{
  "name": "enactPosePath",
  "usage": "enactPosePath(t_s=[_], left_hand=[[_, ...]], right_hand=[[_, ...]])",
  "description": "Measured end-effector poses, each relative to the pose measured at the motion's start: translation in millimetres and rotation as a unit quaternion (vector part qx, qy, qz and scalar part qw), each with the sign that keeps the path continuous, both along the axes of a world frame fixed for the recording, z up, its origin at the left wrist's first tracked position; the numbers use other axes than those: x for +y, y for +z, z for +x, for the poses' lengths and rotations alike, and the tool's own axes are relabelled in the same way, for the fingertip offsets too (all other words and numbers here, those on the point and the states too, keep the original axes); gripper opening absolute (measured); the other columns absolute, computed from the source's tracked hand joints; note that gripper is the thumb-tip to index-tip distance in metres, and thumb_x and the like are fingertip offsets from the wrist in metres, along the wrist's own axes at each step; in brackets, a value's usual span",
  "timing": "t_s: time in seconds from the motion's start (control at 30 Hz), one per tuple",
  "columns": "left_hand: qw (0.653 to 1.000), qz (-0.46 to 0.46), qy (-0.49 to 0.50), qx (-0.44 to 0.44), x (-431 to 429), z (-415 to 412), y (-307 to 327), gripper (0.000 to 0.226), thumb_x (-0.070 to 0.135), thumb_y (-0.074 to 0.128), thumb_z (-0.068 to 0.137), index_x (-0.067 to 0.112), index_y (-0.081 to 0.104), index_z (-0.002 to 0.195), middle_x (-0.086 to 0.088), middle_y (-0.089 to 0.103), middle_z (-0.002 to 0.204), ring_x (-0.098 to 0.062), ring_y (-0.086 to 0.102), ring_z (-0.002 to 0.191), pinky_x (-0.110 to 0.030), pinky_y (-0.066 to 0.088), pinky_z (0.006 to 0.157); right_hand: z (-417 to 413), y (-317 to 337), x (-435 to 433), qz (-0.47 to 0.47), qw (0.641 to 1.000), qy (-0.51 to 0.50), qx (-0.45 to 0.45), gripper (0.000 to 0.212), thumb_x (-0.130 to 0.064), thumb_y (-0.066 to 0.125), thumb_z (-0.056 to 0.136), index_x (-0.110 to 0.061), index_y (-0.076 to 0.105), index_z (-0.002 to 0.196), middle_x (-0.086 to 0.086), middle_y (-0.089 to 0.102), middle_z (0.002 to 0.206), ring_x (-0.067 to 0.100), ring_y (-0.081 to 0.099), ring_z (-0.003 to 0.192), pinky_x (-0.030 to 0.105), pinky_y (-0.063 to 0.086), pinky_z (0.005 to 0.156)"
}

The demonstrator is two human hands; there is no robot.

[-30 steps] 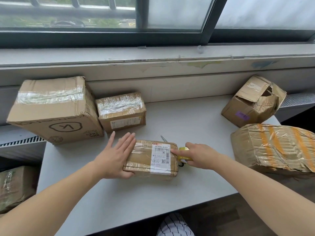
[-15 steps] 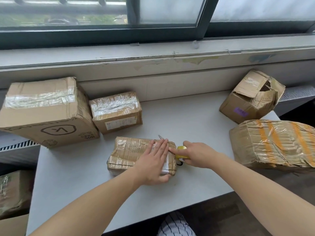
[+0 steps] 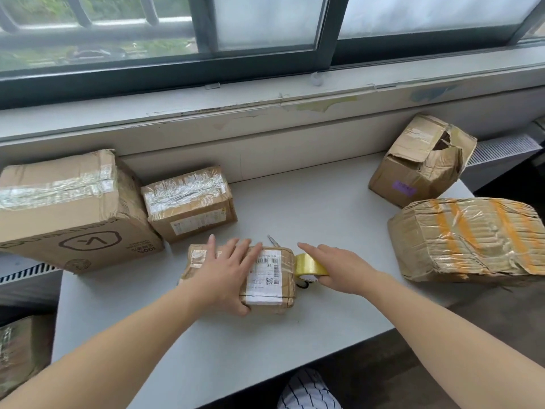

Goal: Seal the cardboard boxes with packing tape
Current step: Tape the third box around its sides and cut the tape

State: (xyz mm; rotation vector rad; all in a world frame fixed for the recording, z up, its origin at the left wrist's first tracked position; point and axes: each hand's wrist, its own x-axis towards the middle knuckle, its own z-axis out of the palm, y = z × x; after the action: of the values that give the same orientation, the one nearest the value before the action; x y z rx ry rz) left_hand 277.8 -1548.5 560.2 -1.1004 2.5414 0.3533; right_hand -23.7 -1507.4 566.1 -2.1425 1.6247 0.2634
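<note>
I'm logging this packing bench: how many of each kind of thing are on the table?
Cardboard boxes: 5
Tape roll: 1
Scissors, mostly hidden behind the small box: 1
Total: 7

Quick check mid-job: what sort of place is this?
Likely a makeshift parcel-packing spot in an ordinary room, not a warehouse: a plain grey table under a sliding window, worn re-taped cardboard boxes on it, and a yellow tape roll in the right hand.
</note>
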Motion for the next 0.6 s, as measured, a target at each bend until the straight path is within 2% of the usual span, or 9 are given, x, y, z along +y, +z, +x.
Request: enactPosePath(t_s=[0.1, 0.17, 0.27, 0.37, 0.43, 0.5, 0.6], left_hand=[[0.998, -0.002, -0.07, 0.006, 5.3, -50.3, -1.6, 0.145, 0.08, 0.069, 0.061, 0.024, -0.025, 0.158, -0.009, 0.008, 0.166, -0.035, 0.011, 0.153, -0.076, 0.006, 0.116], [0.996, -0.012, -0.09, 0.013, 9.0, -69.6, -3.8, 0.146, 0.077, 0.072, 0.061, 0.023, -0.021, 0.159, -0.01, 0.015, 0.16, -0.034, 0.02, 0.147, -0.076, 0.012, 0.115], [0.995, -0.018, -0.078, 0.057, 8.0, -66.7, -2.7, 0.138, 0.081, 0.065, 0.063, 0.023, -0.013, 0.161, -0.009, 0.022, 0.152, -0.033, 0.026, 0.142, -0.078, 0.017, 0.112], [0.993, 0.001, -0.034, 0.116, -4.1, -51.6, 20.3, 0.136, 0.088, 0.059, 0.063, 0.025, -0.011, 0.16, -0.004, 0.017, 0.154, -0.028, 0.018, 0.149, -0.073, 0.01, 0.118], [0.98, 0.035, 0.005, 0.194, -12.7, -36.1, 44.0, 0.137, 0.084, 0.063, 0.06, 0.025, -0.007, 0.161, 0.001, 0.014, 0.155, -0.023, 0.015, 0.151, -0.067, 0.008, 0.122], [0.947, 0.074, 0.035, 0.311, -17.8, -15.1, 63.8, 0.134, 0.067, 0.077, 0.058, 0.027, 0.003, 0.162, 0.006, 0.017, 0.154, -0.021, 0.019, 0.15, -0.061, 0.02, 0.122], [0.897, 0.093, 0.061, 0.428, -17.7, 10.1, 76.2, 0.13, 0.046, 0.088, 0.059, 0.025, 0.011, 0.161, 0.004, 0.02, 0.153, -0.019, 0.025, 0.149, -0.045, 0.032, 0.121]], right_hand=[[3.9, 1.1, 1.2, -0.001, 1.0, -0.006, -0.009, 0.073, -0.042, 0.06, 0.099, -0.034, 0.02, 0.16, 0.0, 0.055, 0.133, 0.024, 0.057, 0.117, 0.037, 0.046, 0.089], [5.1, 5.8, 0.9, -0.01, 1.0, -0.011, -0.013, 0.067, -0.048, 0.061, 0.098, -0.033, 0.03, 0.155, -0.001, 0.058, 0.131, 0.025, 0.059, 0.114, 0.037, 0.048, 0.088], [8.2, 23.6, -2.4, -0.023, 0.999, -0.017, -0.029, 0.061, -0.054, 0.065, 0.094, -0.032, 0.042, 0.146, -0.006, 0.061, 0.13, 0.021, 0.06, 0.114, 0.038, 0.05, 0.088], [10.7, 62.2, -14.8, -0.05, 0.994, -0.049, -0.082, 0.058, -0.038, 0.072, 0.088, -0.027, 0.05, 0.142, -0.007, 0.061, 0.133, 0.017, 0.057, 0.119, 0.036, 0.048, 0.094], [13.3, 96.1, -26.7, -0.092, 0.985, -0.071, -0.124, 0.059, -0.024, 0.076, 0.083, -0.021, 0.056, 0.138, -0.004, 0.064, 0.13, 0.02, 0.058, 0.118, 0.037, 0.046, 0.096], [22.8, 133.3, -37.7, -0.139, 0.973, -0.083, -0.163, 0.053, -0.016, 0.079, 0.078, -0.016, 0.062, 0.128, -0.003, 0.066, 0.116, 0.022, 0.06, 0.105, 0.034, 0.046, 0.09], [52.8, 174.5, -49.8, -0.161, 0.964, -0.069, -0.201, 0.048, -0.01, 0.078, 0.076, -0.016, 0.063, 0.121, -0.01, 0.061, 0.102, 0.005, 0.05, 0.09, 0.012, 0.04, 0.077]])
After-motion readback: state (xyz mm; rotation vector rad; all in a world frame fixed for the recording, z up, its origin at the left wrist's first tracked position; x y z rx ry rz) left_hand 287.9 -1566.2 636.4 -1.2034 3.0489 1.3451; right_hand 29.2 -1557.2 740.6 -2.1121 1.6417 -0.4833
